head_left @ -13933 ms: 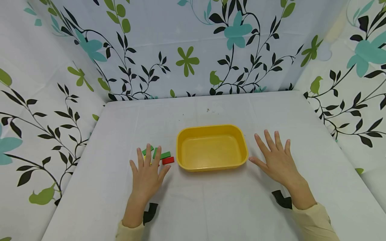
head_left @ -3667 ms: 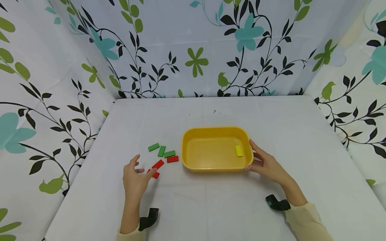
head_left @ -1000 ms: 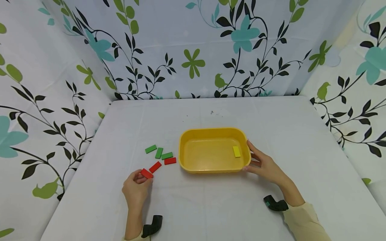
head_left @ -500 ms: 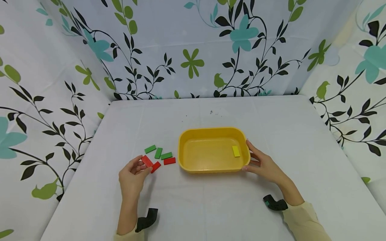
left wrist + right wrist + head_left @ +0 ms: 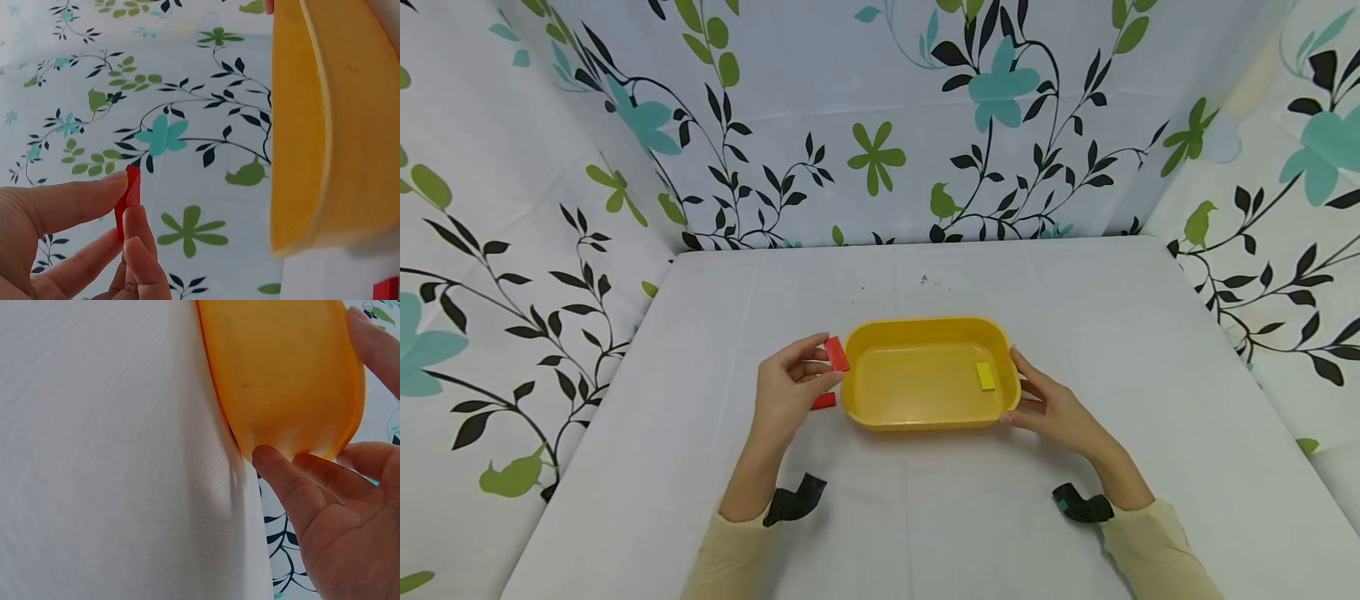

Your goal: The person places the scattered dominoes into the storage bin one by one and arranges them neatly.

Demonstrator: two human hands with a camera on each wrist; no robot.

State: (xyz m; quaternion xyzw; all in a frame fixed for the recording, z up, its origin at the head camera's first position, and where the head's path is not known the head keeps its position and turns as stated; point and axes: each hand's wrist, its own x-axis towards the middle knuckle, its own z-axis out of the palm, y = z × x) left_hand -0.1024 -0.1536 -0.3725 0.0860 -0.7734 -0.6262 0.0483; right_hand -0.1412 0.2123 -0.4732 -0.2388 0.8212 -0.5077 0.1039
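My left hand (image 5: 786, 387) pinches a red block (image 5: 837, 354) between thumb and fingertips, raised beside the left rim of the yellow tray (image 5: 917, 375). In the left wrist view that held block (image 5: 130, 200) shows edge-on, apart from the tray wall. Around the tray's right end my right hand (image 5: 1060, 412) is curved, thumb at the near corner and fingers along the side; the right wrist view shows its fingertips (image 5: 267, 456) against the outer wall. Inside the tray, toward the right, lies one yellow block (image 5: 985, 377).
Another red block (image 5: 823, 402) lies on the white table (image 5: 910, 517), left of the tray, partly covered by the left hand. The green blocks are hidden behind that hand. Leaf-patterned cloth (image 5: 872, 158) stands behind the table and along both sides.
The left hand picked up a red block from the table, then carried it right and away to the tray's rim. Earlier, the yellow block came into the tray and the right hand took its end.
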